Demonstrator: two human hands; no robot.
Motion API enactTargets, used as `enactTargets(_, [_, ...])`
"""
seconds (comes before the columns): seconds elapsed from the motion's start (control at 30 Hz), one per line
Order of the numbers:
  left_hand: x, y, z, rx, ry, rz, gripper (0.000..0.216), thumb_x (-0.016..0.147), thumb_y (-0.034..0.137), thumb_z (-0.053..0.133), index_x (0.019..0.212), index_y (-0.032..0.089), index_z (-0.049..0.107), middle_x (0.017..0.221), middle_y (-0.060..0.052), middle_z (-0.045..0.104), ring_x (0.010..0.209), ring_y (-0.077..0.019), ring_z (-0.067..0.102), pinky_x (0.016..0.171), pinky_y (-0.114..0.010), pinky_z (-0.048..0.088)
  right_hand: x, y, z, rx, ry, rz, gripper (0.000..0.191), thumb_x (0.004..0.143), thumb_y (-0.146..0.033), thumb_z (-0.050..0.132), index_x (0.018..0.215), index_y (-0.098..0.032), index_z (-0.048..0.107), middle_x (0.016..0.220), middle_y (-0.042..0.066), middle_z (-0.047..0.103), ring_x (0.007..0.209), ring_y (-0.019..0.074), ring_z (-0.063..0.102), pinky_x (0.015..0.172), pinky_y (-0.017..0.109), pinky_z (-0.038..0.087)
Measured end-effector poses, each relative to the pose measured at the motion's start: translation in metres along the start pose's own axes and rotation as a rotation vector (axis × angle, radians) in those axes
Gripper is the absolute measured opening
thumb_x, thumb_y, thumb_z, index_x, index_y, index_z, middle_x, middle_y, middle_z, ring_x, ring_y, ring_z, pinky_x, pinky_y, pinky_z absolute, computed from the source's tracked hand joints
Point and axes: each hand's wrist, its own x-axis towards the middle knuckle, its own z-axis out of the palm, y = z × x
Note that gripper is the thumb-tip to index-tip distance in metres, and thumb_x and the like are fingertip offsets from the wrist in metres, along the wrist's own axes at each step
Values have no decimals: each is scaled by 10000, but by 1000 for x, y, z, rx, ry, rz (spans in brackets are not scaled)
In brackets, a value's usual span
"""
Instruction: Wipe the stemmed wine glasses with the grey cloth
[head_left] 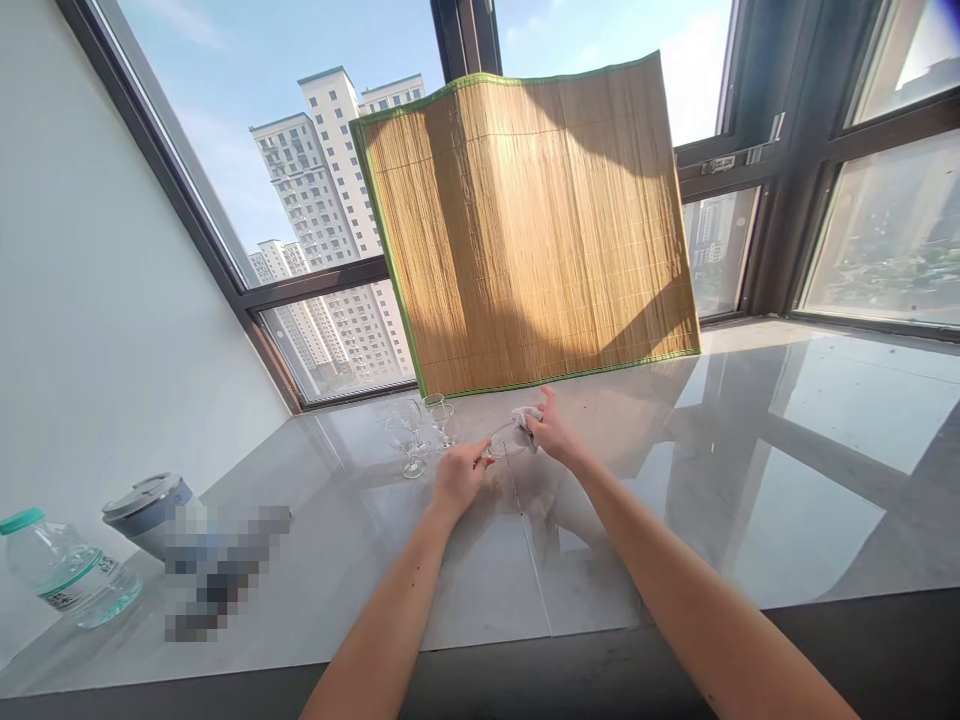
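My left hand (459, 478) is closed on one end of a small clear stemmed glass (501, 442), which lies tilted on its side above the sill. My right hand (553, 434) presses a whitish cloth (523, 424) at the glass's other end, with one finger raised away. Fingers and cloth hide parts of this glass. Just left of my left hand stand a few more clear stemmed glasses (413, 466); they overlap, so their exact number is hard to make out.
The glossy grey tiled sill (480, 600) runs below the windows. A bamboo mat (540, 230) with green edging leans upright against the window frame. At left are a water bottle (82, 575), a lidded cup (146, 510) and a blurred-out item (225, 570).
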Motion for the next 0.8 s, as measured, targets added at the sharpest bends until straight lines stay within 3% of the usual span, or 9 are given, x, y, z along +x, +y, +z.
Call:
enactTargets(0.13, [0,2,-2,46,-6,-22,276,902,246,590,1146,251,717,771,-16,679,775,-157,593,677,-236,384,-3,0,-2,4,-42,-112,811,721,-275,564,1439,-275,188,1024,38,596,777,173,582,720,342,501])
enactTargets(0.27, [-2,4,-4,67,-18,-31,275,905,249,589,1150,255,715,771,-13,677,776,-153,590,685,-234,384,-5,1,-2,-48,6,-227,754,689,-238,515,1396,-249,255,877,-3,581,729,172,561,681,324,470])
enactTargets(0.4, [-4,3,-5,70,-22,-39,289,903,241,590,1167,253,707,796,-21,693,818,-164,600,722,-244,405,-7,-3,-2,-76,-64,-130,496,681,-231,512,1174,-212,466,724,-24,547,675,167,531,639,301,412])
enactTargets(0.5, [-6,1,-7,52,-13,-37,311,902,228,586,1193,232,696,869,-42,714,873,-182,609,762,-266,421,-11,-10,-5,-4,-138,-31,414,728,-260,501,1138,-200,503,660,-34,506,638,158,495,611,292,373])
enactTargets(0.6, [-9,0,-9,57,-3,-63,313,901,227,584,1193,236,696,883,-47,714,879,-187,607,767,-274,425,-18,-18,-10,99,-224,33,468,744,-289,525,1204,-207,495,694,-31,526,661,159,502,631,295,373])
enactTargets(0.8, [-11,-3,-12,95,17,-44,297,894,203,574,1153,241,716,821,-43,694,849,-185,595,740,-269,412,-27,-29,-18,174,-460,102,736,584,-181,592,1300,-235,429,852,-17,572,762,175,545,682,302,398])
